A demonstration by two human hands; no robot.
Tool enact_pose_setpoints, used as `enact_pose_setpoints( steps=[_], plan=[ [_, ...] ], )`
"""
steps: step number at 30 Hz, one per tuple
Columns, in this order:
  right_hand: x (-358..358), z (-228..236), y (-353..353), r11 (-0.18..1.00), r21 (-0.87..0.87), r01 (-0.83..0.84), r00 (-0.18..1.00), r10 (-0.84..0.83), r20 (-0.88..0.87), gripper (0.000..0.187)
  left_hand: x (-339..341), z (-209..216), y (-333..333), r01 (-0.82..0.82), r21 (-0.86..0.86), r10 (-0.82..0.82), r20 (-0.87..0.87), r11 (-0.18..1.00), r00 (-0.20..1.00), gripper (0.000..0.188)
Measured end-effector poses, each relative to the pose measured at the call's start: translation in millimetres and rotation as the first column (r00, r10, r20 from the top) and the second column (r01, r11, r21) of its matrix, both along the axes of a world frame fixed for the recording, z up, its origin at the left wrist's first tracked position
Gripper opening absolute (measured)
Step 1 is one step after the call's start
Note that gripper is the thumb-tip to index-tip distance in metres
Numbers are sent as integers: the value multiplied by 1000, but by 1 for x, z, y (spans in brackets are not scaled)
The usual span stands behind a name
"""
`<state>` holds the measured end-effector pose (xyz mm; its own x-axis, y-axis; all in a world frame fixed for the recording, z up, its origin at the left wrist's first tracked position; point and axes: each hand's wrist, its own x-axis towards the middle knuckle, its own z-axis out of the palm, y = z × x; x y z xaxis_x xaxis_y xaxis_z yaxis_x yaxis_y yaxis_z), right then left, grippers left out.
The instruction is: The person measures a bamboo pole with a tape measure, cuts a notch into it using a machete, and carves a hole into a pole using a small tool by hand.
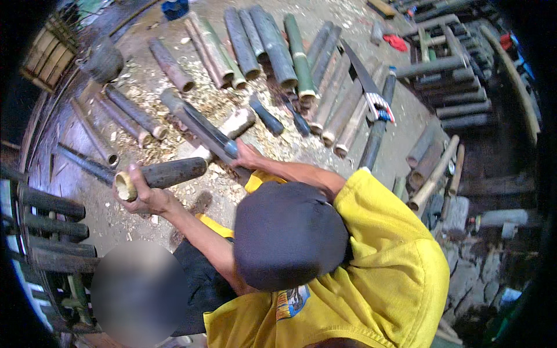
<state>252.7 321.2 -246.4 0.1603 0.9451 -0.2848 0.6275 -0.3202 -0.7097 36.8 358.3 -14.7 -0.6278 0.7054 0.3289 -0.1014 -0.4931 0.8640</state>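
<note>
My left hand (148,194) is wrapped around the pale, cut end of a short dark bamboo tube (177,173), its far end pointing right. Farther off, my right hand (246,155) closes on the near end of a long, dark, machete-like blade (203,124) with a bluish band by the fingers. The fingers' far side is hidden. Beneath that blade lies a short piece of pale, peeled wood (237,123). Beyond it rest two short dark-handled tools (267,115), their kind unclear. A dark rounded fabric shape (290,238) covers the space between my arms.
Pale shavings (165,107) cover the floor ahead. Several bamboo tubes (272,49) lie in rows beyond them, with more to the left. A handsaw (371,90) rests across tubes at the right. Bamboo racks (464,87) stand right; another rack (55,226) is at the left.
</note>
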Motion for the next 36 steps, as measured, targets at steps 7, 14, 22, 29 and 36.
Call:
enact_pose_setpoints(
  steps=[7,14,22,29,36],
  plan=[
    [-33,29,10,1000,-8,22,993,-23,-112,69,2,-13,10,50,63,-41,-133,997,990,31],
    [-42,33,11,997,-76,19,978,-34,-205,75,10,-48,12,67,18,-58,-308,998,950,30],
    [-16,43,-7,991,-116,60,965,-88,-248,65,53,-62,-4,143,-21,-141,-340,990,930,29],
    [-37,33,33,982,186,-23,947,81,-312,39,6,-75,15,138,-58,-150,-397,989,906,46],
    [-27,77,-11,997,53,47,960,-31,-277,49,21,-69,-2,145,-304,-280,-468,941,838,40]
  ],
)
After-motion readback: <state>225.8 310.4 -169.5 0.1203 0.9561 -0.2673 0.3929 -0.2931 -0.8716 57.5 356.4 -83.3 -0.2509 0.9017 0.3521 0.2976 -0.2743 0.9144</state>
